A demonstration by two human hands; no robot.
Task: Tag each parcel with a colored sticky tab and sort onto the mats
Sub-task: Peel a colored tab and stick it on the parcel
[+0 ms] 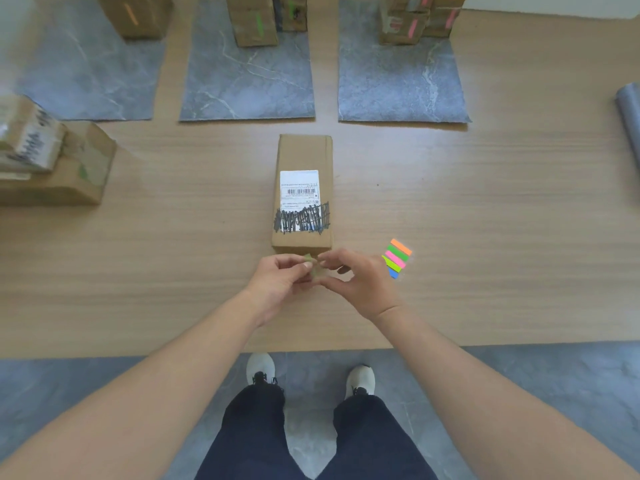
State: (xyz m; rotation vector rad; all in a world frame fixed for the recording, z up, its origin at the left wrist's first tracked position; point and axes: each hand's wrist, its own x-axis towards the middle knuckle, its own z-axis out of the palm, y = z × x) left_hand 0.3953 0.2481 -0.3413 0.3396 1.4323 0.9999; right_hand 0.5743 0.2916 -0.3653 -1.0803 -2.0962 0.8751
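Some is done: boxes w/ orange, green & pink tabs sit on the 3 mats (249,81) at the back. A pile (52,168) on the left prob. still needs doing. The parcel (303,192) lies flat mid-table, right in front of me, no tab on it yet. Its long side runs from me to the mats, label up. My left hand (280,278) & right hand (360,282) both pinch one small tab (313,266), greenish I think, at the parcel's near end. The tab pad (396,258) lies just beside my right hand.
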